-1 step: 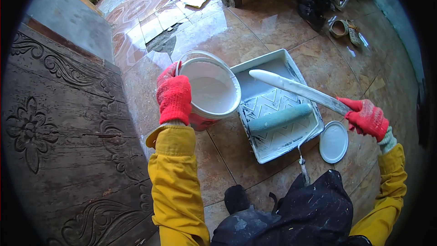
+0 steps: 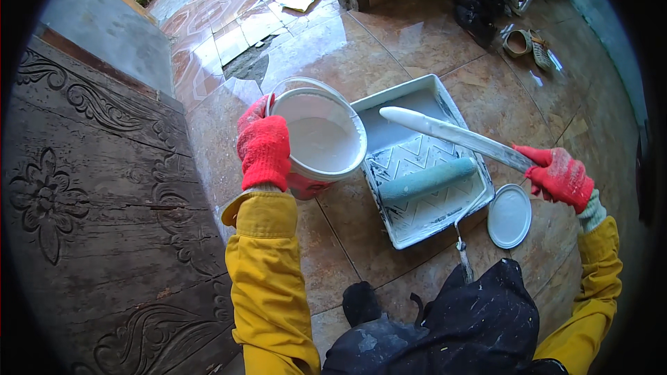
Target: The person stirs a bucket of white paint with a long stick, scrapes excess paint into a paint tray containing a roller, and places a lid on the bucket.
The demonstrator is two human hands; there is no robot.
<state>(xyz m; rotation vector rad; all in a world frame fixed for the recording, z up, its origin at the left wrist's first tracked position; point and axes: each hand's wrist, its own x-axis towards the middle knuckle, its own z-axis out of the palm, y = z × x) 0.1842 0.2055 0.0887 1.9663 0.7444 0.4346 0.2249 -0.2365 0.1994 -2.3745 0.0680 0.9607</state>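
Observation:
My left hand, in a red knitted glove, is closed on the rim of a paint bucket, which tilts toward the tray and holds off-white paint. My right hand, gloved the same, grips the end of a flat stirring stick. Paint coats the stick's far end, which hangs over the paint tray. Pale paint lies in the tray's far well. Across its ridged slope rests a blue-green paint roller, its wire frame and handle reaching back toward my knees.
A round white lid lies on the tiles beside the tray. Along the left stands a dark carved wooden panel. Pale shoes and black footwear sit at the far right. Broken tile shows at the far left.
My left hand and the bucket have shifted very slightly to the left. The stick, tray and roller look the same.

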